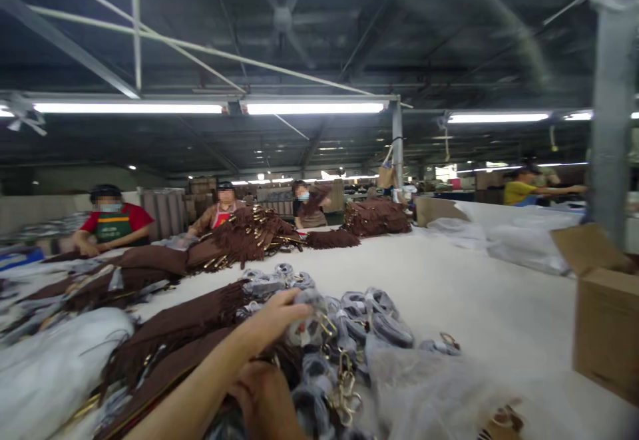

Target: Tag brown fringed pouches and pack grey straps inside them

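Observation:
My left hand (274, 317) reaches forward from the lower left, and its fingers close on a plastic-wrapped strap bundle (312, 323) with a gold clasp (327, 325). That bundle belongs to a heap of several similar wrapped bundles (369, 317). My right hand (264, 397) sits lower and nearer to me, curled shut among the bundles and brown pieces. What it grips is hidden. Gold snap hooks (345, 387) lie just to its right. Brown fringed pieces (170, 333) lie to the left of both hands.
The wide white table (449, 280) carries more brown fringed piles (249, 233) at the far side. Three masked people (112, 223) sit across it and another person (522, 190) works at the far right. An open cardboard box (606, 320) stands on the right, with white bags (519, 240) behind it.

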Demonstrator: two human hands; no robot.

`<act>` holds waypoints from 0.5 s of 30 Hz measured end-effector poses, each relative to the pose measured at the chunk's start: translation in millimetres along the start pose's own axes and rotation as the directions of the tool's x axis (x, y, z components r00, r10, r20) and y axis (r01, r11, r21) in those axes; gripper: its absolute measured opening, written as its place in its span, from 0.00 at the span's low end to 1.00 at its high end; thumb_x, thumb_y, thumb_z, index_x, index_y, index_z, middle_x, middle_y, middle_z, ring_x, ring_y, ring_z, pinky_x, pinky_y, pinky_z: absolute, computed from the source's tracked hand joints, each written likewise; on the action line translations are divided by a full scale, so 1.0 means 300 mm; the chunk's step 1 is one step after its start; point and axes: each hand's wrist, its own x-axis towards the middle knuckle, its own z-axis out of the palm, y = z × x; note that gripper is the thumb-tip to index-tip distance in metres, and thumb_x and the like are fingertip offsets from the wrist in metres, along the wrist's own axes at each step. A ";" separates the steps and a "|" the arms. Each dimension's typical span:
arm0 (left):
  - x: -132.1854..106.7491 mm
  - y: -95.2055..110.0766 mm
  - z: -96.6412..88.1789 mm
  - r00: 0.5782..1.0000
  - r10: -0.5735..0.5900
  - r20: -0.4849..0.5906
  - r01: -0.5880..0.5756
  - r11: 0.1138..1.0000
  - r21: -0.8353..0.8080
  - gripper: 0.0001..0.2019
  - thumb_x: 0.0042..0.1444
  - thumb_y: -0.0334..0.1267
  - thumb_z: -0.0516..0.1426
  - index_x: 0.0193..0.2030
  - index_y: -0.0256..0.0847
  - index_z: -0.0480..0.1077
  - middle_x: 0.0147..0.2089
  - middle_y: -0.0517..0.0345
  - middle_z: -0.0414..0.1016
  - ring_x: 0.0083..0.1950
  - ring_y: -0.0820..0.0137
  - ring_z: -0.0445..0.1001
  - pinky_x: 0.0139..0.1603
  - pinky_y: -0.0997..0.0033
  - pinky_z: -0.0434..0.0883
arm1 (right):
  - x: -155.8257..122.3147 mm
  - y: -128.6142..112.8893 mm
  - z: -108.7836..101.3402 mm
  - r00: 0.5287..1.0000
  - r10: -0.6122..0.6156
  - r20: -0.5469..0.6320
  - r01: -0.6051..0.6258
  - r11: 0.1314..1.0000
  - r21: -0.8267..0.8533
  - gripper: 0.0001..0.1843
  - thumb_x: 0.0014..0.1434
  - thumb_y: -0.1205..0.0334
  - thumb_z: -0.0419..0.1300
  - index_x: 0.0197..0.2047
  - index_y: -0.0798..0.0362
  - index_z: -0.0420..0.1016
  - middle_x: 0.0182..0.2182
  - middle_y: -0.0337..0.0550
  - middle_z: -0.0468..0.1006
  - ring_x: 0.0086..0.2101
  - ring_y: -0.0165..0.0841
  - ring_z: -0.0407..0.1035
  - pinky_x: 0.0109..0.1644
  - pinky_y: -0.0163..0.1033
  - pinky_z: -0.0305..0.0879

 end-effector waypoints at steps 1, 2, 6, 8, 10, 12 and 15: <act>-0.031 -0.012 -0.077 0.996 -0.044 -0.078 0.028 0.980 -0.197 0.16 0.58 0.43 0.46 0.45 0.37 0.67 0.39 0.51 0.77 0.39 0.65 0.76 0.38 0.67 0.74 | -0.006 0.004 -0.005 0.999 -0.025 -0.026 0.025 1.000 0.005 0.09 0.56 0.68 0.55 0.27 0.51 0.75 0.27 0.39 0.80 0.30 0.33 0.74 0.33 0.32 0.63; -0.071 -0.029 -0.148 0.984 -0.103 -0.144 0.036 0.914 -0.405 0.17 0.59 0.45 0.47 0.46 0.36 0.67 0.38 0.51 0.76 0.37 0.65 0.76 0.38 0.67 0.74 | -0.011 0.010 -0.012 0.998 -0.050 -0.050 0.050 0.999 0.009 0.09 0.56 0.67 0.55 0.27 0.51 0.74 0.27 0.39 0.80 0.29 0.33 0.74 0.34 0.32 0.62; -0.295 -0.152 -0.321 0.904 -0.342 -0.258 0.031 0.652 -0.757 0.21 0.58 0.52 0.51 0.48 0.36 0.68 0.40 0.48 0.77 0.42 0.64 0.78 0.47 0.65 0.74 | -0.016 0.034 -0.034 0.993 -0.120 -0.022 0.121 0.991 0.048 0.11 0.61 0.64 0.53 0.29 0.50 0.73 0.27 0.39 0.79 0.30 0.33 0.73 0.35 0.32 0.62; -0.416 -0.241 -0.326 0.828 -0.470 -0.305 0.143 0.703 -0.697 0.24 0.59 0.53 0.48 0.50 0.35 0.67 0.44 0.46 0.78 0.45 0.63 0.78 0.50 0.63 0.73 | -0.017 0.030 -0.039 0.995 -0.101 0.001 0.100 0.988 0.119 0.12 0.62 0.63 0.52 0.30 0.50 0.73 0.27 0.39 0.78 0.31 0.33 0.73 0.36 0.32 0.63; -0.526 -0.331 -0.287 0.739 -0.576 -0.349 0.281 0.734 -0.618 0.25 0.59 0.53 0.47 0.53 0.35 0.66 0.46 0.45 0.77 0.46 0.61 0.78 0.49 0.60 0.74 | -0.021 0.017 -0.041 0.998 -0.067 -0.010 0.068 0.979 0.194 0.12 0.64 0.61 0.52 0.30 0.50 0.73 0.27 0.38 0.77 0.31 0.34 0.72 0.37 0.33 0.64; -0.609 -0.403 -0.228 0.675 -0.610 -0.416 0.388 0.772 -0.504 0.23 0.59 0.48 0.48 0.56 0.36 0.65 0.49 0.44 0.76 0.50 0.59 0.76 0.52 0.58 0.72 | -0.025 0.002 -0.040 0.999 -0.043 -0.025 0.048 0.967 0.249 0.13 0.64 0.58 0.53 0.29 0.49 0.73 0.27 0.38 0.77 0.30 0.34 0.71 0.36 0.34 0.64; -0.665 -0.454 -0.157 0.650 -0.521 -0.553 0.502 0.841 -0.202 0.23 0.58 0.36 0.48 0.59 0.37 0.66 0.58 0.44 0.71 0.61 0.59 0.67 0.63 0.54 0.62 | -0.030 -0.014 -0.038 0.999 -0.028 -0.030 0.035 0.954 0.299 0.14 0.64 0.54 0.55 0.29 0.49 0.74 0.27 0.38 0.77 0.30 0.34 0.71 0.36 0.34 0.65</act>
